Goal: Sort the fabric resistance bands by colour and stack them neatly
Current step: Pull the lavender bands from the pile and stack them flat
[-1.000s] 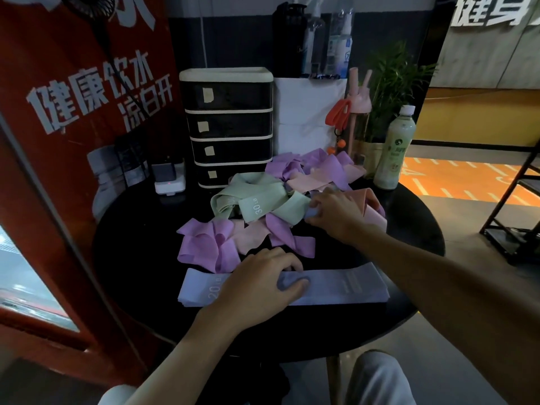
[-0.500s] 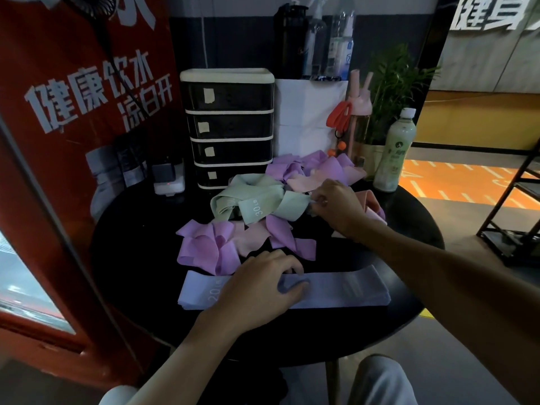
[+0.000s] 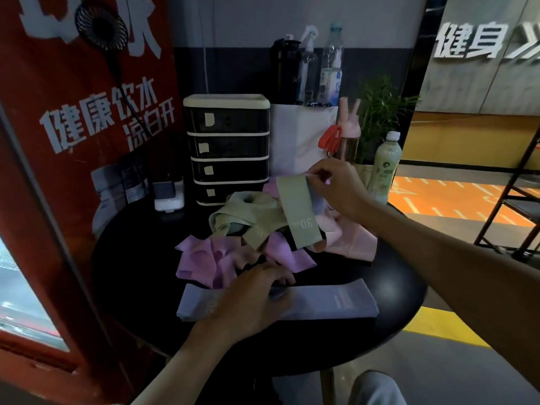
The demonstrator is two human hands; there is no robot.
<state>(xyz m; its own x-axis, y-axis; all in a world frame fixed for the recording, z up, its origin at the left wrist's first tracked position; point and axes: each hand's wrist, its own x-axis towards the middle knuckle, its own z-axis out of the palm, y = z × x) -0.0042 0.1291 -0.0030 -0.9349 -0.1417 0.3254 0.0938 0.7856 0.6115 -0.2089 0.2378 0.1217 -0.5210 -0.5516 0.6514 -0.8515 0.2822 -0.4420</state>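
Note:
A lavender band lies flat along the front of the round black table. My left hand rests on its left half. My right hand is raised over the pile and pinches the end of another lavender band. A green band marked 30 hangs draped against that one. More green bands lie tangled behind. Purple bands are crumpled at the left, and pink bands lie under my right wrist.
A black drawer unit and a white box with bottles stand at the back. A pale green bottle stands back right beside a pink bottle. A small white device sits back left, against the red panel.
My right hand has risen from the pile, pulling up a lavender band with the green band marked 30 lifted along with it. My left hand stays on the flat band.

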